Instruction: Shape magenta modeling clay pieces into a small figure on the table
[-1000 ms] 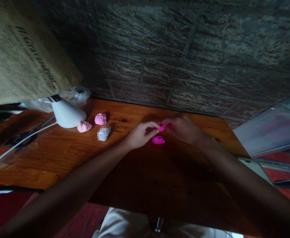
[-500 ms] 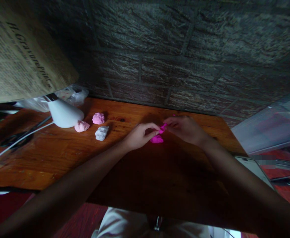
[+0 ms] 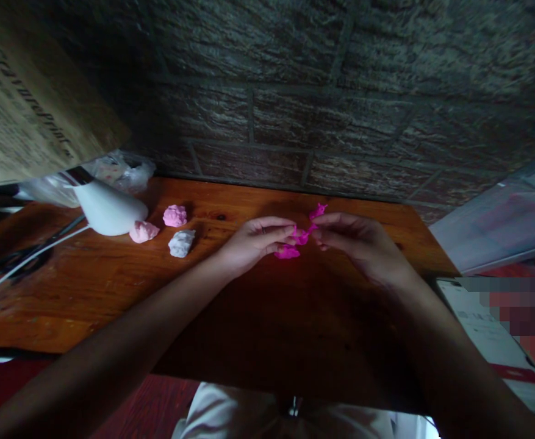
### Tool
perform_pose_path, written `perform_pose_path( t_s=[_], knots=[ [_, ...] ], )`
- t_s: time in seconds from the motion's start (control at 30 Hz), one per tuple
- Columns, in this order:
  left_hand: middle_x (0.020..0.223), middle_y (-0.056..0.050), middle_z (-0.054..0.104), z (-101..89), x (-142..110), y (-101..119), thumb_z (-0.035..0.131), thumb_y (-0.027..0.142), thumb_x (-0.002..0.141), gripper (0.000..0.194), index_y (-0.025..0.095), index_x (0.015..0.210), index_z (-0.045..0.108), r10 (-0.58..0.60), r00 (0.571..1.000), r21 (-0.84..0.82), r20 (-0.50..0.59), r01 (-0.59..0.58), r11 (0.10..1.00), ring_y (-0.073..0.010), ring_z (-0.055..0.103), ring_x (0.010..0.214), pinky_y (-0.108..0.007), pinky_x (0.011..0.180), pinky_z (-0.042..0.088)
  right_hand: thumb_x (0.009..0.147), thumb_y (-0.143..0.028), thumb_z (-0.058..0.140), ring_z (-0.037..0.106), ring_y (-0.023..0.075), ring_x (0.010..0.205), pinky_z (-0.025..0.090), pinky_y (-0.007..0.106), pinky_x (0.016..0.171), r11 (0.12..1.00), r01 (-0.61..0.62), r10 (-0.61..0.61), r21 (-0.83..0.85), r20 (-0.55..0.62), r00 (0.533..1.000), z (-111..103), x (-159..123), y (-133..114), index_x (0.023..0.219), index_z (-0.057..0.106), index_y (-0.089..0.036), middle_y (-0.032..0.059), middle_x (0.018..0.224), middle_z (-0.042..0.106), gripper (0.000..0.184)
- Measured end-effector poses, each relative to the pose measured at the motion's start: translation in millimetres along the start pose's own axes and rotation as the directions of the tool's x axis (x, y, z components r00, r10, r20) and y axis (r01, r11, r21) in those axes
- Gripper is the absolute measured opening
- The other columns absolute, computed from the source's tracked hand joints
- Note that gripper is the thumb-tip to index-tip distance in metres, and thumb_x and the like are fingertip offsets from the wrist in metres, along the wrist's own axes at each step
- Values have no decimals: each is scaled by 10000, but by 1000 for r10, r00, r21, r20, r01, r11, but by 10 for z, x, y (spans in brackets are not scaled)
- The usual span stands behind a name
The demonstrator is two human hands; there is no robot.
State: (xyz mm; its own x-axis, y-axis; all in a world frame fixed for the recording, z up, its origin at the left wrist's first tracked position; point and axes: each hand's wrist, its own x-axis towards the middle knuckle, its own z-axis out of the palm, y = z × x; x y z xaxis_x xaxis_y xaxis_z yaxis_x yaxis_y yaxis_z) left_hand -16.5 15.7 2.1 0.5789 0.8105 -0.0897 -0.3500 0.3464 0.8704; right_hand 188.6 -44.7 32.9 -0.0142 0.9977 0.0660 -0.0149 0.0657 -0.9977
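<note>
A strip of bright magenta modelling clay [image 3: 301,236] stretches between my two hands, just above the table. My left hand [image 3: 260,241] pinches its left end between thumb and fingers. My right hand [image 3: 352,235] pinches the other end. Under the strip, by my left fingertips, lies a flat magenta clay lump [image 3: 287,252]. Another small magenta piece [image 3: 318,211] shows just beyond my right fingertips; whether it joins the held strip I cannot tell. Off to the left sit a pink clay lump [image 3: 175,215], a paler pink lump [image 3: 143,231] and a white lump [image 3: 182,243].
A lamp with a white base [image 3: 111,207] and newsprint shade [image 3: 33,103] stands at the left, its white cord [image 3: 33,263] crossing black scissors [image 3: 22,261]. The wooden table [image 3: 107,286] meets a brick wall [image 3: 280,116]. A pale flat object [image 3: 482,329] lies by my right forearm.
My hands have moved slightly apart, and the magenta clay between them is drawn out longer. More of the piece beyond my right fingers now shows. The view has shifted a little to the right.
</note>
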Motion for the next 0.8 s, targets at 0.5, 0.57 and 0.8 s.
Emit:
perform_pose_path(
  t_s=[0.5,0.57,0.8],
  knots=[
    [985,-70,812,66,-58,-31,875,172,761,254,147,997,785,-94,995,-22,34,95,995,-154,762,866,-304,873,574,676,-347,917,673,130,735,502,262,655,989,-128,123,68,69,990,3,2,1,950,838,-237,23,833,793,305],
    [984,-70,811,68,-58,-24,872,180,770,252,150,1003,782,-102,994,-9,45,103,995,-149,758,863,-294,860,567,675,-346,916,672,129,739,501,261,656,987,-142,136,79,85,987,3,2,3,942,840,-240,22,836,795,297],
    [949,-57,808,64,-56,-34,878,194,767,269,155,1010,770,-106,993,6,48,106,994,-142,753,849,-274,826,554,724,-360,888,671,126,755,499,267,677,988,-137,127,73,119,985,18,-2,41,959,839,-251,20,859,792,265]
  ],
)
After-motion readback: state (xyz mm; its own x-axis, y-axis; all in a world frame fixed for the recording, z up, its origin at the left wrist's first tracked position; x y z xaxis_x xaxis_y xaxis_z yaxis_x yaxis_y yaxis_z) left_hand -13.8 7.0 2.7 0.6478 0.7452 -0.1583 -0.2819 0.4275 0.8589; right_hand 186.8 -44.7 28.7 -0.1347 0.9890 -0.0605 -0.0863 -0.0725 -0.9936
